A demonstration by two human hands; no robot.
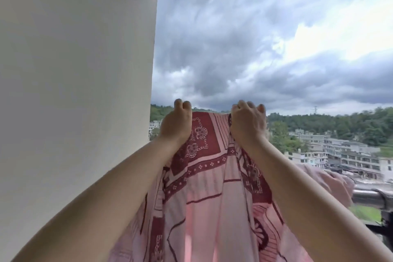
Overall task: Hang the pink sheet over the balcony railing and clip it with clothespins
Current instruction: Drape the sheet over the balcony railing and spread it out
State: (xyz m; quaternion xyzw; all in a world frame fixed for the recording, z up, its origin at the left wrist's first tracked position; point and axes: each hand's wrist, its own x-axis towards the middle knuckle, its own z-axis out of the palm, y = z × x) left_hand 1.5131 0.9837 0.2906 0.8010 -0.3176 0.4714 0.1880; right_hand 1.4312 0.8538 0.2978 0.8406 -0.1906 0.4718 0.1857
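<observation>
Head view: we hold the pink sheet up at the centre of the frame, both arms raised. Our left hand curls its fingers over the top edge, and our right hand grips the same edge just beside it. The cloth hangs down between our forearms. At the lower right, part of it lies over the balcony railing.

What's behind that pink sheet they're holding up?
Beyond the pink sheet, gripped by the left hand and right hand, show cloudy sky, wooded hills and buildings. The railing shows only at right; whatever lies directly behind the cloth is covered.
</observation>
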